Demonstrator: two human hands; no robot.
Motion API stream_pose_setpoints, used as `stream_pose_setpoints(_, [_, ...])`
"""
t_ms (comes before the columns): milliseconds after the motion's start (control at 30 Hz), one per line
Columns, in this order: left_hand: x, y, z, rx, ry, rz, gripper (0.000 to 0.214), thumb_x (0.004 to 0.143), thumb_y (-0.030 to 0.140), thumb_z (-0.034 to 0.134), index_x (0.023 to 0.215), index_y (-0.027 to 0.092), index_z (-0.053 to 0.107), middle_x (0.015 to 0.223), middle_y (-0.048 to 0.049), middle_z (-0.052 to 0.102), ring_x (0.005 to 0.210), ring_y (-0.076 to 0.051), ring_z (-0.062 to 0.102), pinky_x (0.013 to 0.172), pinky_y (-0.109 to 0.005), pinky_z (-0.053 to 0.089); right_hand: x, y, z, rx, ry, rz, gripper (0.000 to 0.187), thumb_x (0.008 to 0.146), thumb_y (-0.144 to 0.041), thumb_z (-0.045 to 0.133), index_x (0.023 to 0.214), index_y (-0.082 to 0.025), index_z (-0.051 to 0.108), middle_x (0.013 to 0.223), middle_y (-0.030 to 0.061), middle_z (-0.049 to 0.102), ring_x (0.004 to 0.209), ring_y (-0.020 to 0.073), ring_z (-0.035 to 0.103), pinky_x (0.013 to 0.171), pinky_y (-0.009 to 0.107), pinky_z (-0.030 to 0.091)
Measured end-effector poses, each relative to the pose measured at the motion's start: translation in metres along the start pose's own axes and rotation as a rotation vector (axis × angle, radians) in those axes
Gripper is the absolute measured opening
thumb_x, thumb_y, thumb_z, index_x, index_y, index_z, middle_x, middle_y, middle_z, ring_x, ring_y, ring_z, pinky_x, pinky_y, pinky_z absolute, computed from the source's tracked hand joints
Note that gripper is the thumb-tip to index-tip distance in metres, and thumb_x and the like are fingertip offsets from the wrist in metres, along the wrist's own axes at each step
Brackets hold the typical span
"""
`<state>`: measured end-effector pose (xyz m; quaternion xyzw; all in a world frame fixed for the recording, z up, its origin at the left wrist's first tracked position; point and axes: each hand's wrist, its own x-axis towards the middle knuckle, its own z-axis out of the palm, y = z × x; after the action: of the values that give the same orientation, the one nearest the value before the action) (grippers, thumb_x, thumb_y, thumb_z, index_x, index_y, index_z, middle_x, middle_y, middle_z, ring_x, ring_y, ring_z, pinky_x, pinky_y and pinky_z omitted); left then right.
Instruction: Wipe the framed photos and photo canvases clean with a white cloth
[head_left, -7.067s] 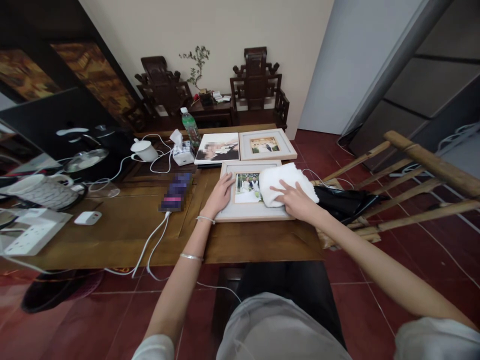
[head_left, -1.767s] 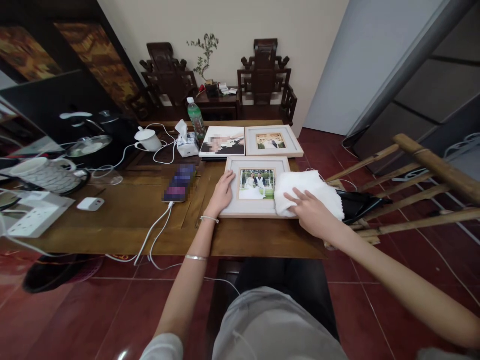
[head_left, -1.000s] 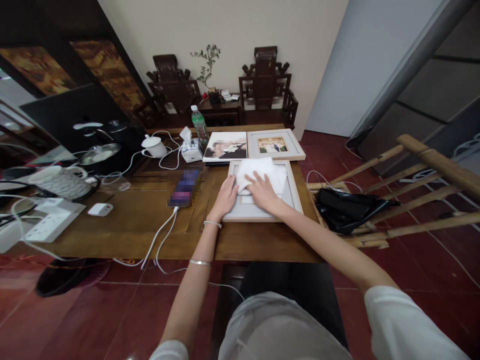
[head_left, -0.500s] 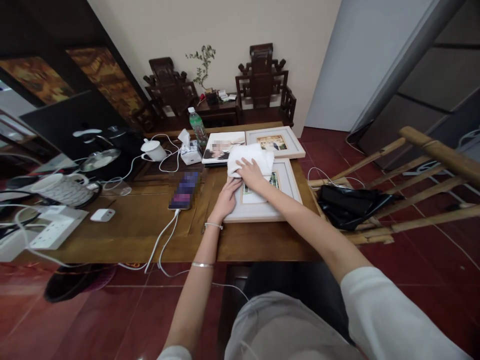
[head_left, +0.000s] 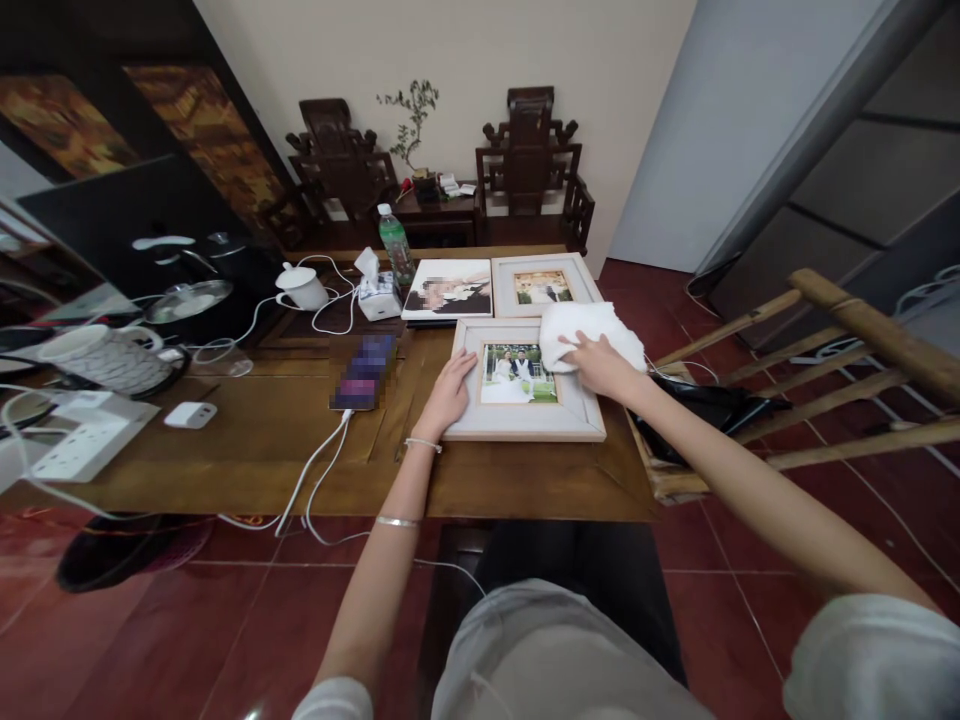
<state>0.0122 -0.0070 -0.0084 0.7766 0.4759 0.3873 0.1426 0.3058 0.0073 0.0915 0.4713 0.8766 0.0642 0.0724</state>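
A pale wooden photo frame [head_left: 525, 425] with a wedding picture lies flat near the front of the brown table [head_left: 247, 440]. My left hand [head_left: 450, 392] rests flat on the frame's left border, fingers stretched out. My right hand [head_left: 600, 362] presses a folded white cloth [head_left: 589, 325] onto the frame's upper right corner, fingers lying over the cloth.
Behind it lie a second pale frame [head_left: 544, 290] and a frameless photo print [head_left: 448, 290]. Left are a phone [head_left: 361, 372] on a white cable, a tissue box [head_left: 377, 298], a green bottle [head_left: 395, 245], a white cup [head_left: 302, 288] and a power strip [head_left: 71, 450]. A bamboo chair [head_left: 825, 390] with a black bag stands to the right.
My right hand has swept the cloth from the frame's upper left across to its upper right corner, uncovering the picture. My left hand has stayed on the left border.
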Motion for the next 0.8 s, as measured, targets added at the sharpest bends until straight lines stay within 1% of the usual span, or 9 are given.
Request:
stream_pose_setpoints(167, [0.000, 0.000, 0.001, 0.034, 0.010, -0.001, 0.058, 0.077, -0.002, 0.037, 0.129, 0.015, 0.056, 0.137, -0.0106, 0.055, 0.137, -0.024, 0.039, 0.117, -0.048, 0.029, -0.067, -0.041, -0.007, 0.051, -0.048, -0.084, 0.056, 0.071, 0.003, 0.041, 0.119, -0.013, 0.065, 0.149, 0.0127, 0.040, 0.136, 0.0383, 0.032, 0.100, 0.060, 0.034])
stream_pose_setpoints(233, [0.000, 0.001, 0.001, 0.056, 0.007, 0.000, 0.053, 0.080, 0.000, 0.037, 0.129, 0.011, 0.056, 0.137, -0.0131, 0.054, 0.137, -0.025, 0.039, 0.117, -0.048, 0.029, -0.083, -0.052, -0.011, 0.075, -0.073, -0.103, 0.056, 0.070, 0.003, 0.041, 0.118, -0.012, 0.065, 0.150, 0.0125, 0.039, 0.136, 0.0387, 0.032, 0.101, 0.060, 0.034])
stream_pose_setpoints(300, [0.001, 0.003, 0.001, 0.074, 0.005, 0.004, 0.047, 0.085, 0.005, 0.038, 0.128, 0.009, 0.056, 0.137, -0.0153, 0.054, 0.137, -0.026, 0.040, 0.116, -0.048, 0.030, -0.087, -0.057, -0.012, 0.092, -0.085, -0.103, 0.056, 0.071, 0.003, 0.040, 0.118, -0.012, 0.065, 0.150, 0.0118, 0.039, 0.137, 0.0384, 0.032, 0.101, 0.060, 0.035])
stream_pose_setpoints(367, [0.001, 0.005, 0.000, 0.083, 0.005, 0.011, 0.042, 0.089, 0.010, 0.038, 0.127, 0.009, 0.057, 0.136, -0.0161, 0.055, 0.136, -0.026, 0.041, 0.116, -0.049, 0.031, -0.079, -0.054, -0.011, 0.107, -0.084, -0.091, 0.058, 0.071, 0.002, 0.039, 0.121, -0.013, 0.064, 0.149, 0.0118, 0.040, 0.137, 0.0373, 0.033, 0.101, 0.060, 0.035])
stream_pose_setpoints(467, [0.002, 0.004, 0.000, 0.086, 0.005, 0.022, 0.040, 0.092, 0.013, 0.037, 0.126, 0.010, 0.058, 0.135, -0.0158, 0.056, 0.136, -0.026, 0.041, 0.115, -0.050, 0.032, -0.049, -0.038, -0.005, 0.115, -0.047, -0.065, 0.059, 0.072, 0.002, 0.039, 0.124, -0.014, 0.062, 0.148, 0.0128, 0.042, 0.136, 0.0356, 0.033, 0.101, 0.059, 0.035])
stream_pose_setpoints(600, [0.001, 0.000, -0.001, 0.064, 0.003, 0.029, 0.043, 0.089, 0.008, 0.038, 0.126, 0.013, 0.058, 0.135, -0.0139, 0.057, 0.135, -0.025, 0.042, 0.115, -0.051, 0.032, 0.000, -0.013, 0.003, 0.104, 0.021, -0.029, 0.060, 0.073, 0.001, 0.039, 0.127, -0.013, 0.060, 0.148, 0.0133, 0.042, 0.136, 0.0356, 0.033, 0.101, 0.061, 0.035])
stream_pose_setpoints(667, [0.000, -0.002, -0.002, 0.047, 0.011, 0.029, 0.046, 0.086, 0.005, 0.039, 0.127, 0.015, 0.058, 0.135, -0.0123, 0.057, 0.135, -0.025, 0.042, 0.115, -0.051, 0.032, 0.015, -0.006, 0.006, 0.108, 0.049, -0.002, 0.063, 0.073, 0.002, 0.038, 0.131, -0.013, 0.056, 0.149, 0.0123, 0.041, 0.136, 0.0364, 0.031, 0.101, 0.063, 0.033])
stream_pose_setpoints(733, [0.000, -0.004, -0.002, 0.042, 0.022, 0.028, 0.048, 0.084, 0.003, 0.039, 0.127, 0.017, 0.057, 0.134, -0.0105, 0.057, 0.135, -0.024, 0.043, 0.115, -0.051, 0.032, 0.018, -0.006, 0.009, 0.117, 0.070, 0.020, 0.065, 0.074, 0.003, 0.038, 0.134, -0.014, 0.055, 0.151, 0.0117, 0.038, 0.137, 0.0373, 0.029, 0.101, 0.064, 0.032])
stream_pose_setpoints(800, [0.000, -0.005, -0.002, 0.048, 0.029, 0.027, 0.048, 0.084, 0.003, 0.038, 0.126, 0.017, 0.058, 0.134, -0.0102, 0.058, 0.135, -0.024, 0.043, 0.115, -0.049, 0.033, 0.007, -0.012, 0.011, 0.122, 0.075, 0.021, 0.064, 0.073, 0.003, 0.038, 0.132, -0.014, 0.056, 0.152, 0.0120, 0.036, 0.139, 0.0383, 0.026, 0.101, 0.065, 0.031])
